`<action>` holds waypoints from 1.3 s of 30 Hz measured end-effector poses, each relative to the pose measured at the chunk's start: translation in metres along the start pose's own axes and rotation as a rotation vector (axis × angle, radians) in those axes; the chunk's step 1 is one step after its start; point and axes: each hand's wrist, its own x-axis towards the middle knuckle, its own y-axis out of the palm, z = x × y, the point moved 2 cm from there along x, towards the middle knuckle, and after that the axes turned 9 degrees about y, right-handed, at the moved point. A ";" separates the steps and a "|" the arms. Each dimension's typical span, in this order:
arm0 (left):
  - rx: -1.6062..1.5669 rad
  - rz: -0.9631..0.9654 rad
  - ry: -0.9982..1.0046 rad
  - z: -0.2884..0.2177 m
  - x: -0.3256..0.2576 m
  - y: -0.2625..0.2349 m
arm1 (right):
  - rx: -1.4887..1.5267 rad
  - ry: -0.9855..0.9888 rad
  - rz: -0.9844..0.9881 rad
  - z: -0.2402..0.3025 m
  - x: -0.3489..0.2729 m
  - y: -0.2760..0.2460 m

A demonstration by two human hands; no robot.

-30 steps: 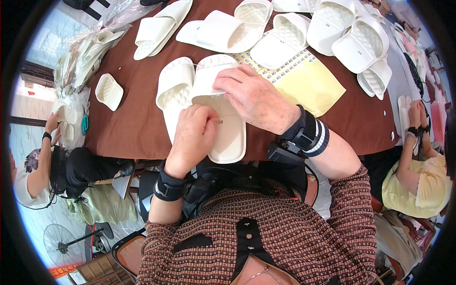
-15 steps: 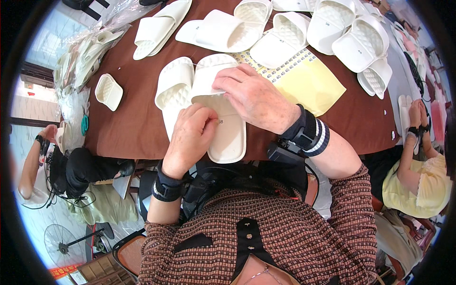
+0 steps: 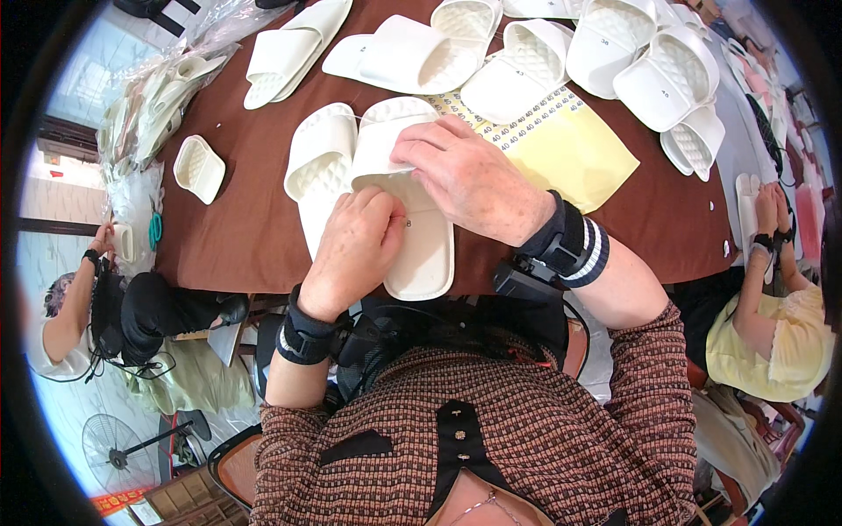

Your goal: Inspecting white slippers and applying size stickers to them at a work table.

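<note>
In front of me on the brown tabletop lies a pair of white slide slippers side by side. My right hand (image 3: 474,180) grips the strap of the right-hand slipper (image 3: 423,259), its fingers bent over the strap's edge and the thumb underneath. Against that slipper's sole rests my left hand (image 3: 358,250), fingers curled in and thumb pressed to them beside a small dark printed mark; whatever is in the pinch is hidden. The other slipper (image 3: 321,162) sits just left, partly behind my left hand.
Several more white slippers (image 3: 408,53) spread across the far side of the brown table (image 3: 254,228). Yellow label sheets (image 3: 574,158) lie right of my hands. A small white slipper (image 3: 200,169) sits at left, near teal scissors (image 3: 155,230) and plastic-wrapped slippers (image 3: 162,101). Co-workers sit on both sides.
My left hand has shifted slightly upward along the sole, its fingertips covering more of the printed mark. My right hand keeps its hold. The co-worker at left has raised a hand.
</note>
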 end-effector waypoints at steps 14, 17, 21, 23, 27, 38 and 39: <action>0.072 -0.020 0.029 -0.003 -0.001 0.003 | 0.012 0.021 0.033 0.001 0.000 -0.002; 0.049 -0.018 0.032 0.001 -0.003 0.005 | 0.007 0.016 0.029 0.001 0.000 -0.002; -0.017 0.013 0.003 0.004 -0.006 0.003 | 0.014 0.011 0.027 0.000 -0.001 -0.001; -0.070 0.007 -0.008 0.004 -0.006 0.001 | 0.009 0.009 0.023 -0.001 -0.001 -0.001; -0.179 0.017 -0.065 0.005 -0.006 -0.004 | -0.010 0.013 0.020 0.000 -0.001 -0.002; -0.173 0.065 -0.101 0.002 -0.003 -0.005 | -0.007 0.010 0.028 0.001 -0.001 -0.002; -0.165 0.056 -0.096 0.002 -0.002 -0.004 | -0.009 0.007 0.023 0.001 -0.001 -0.002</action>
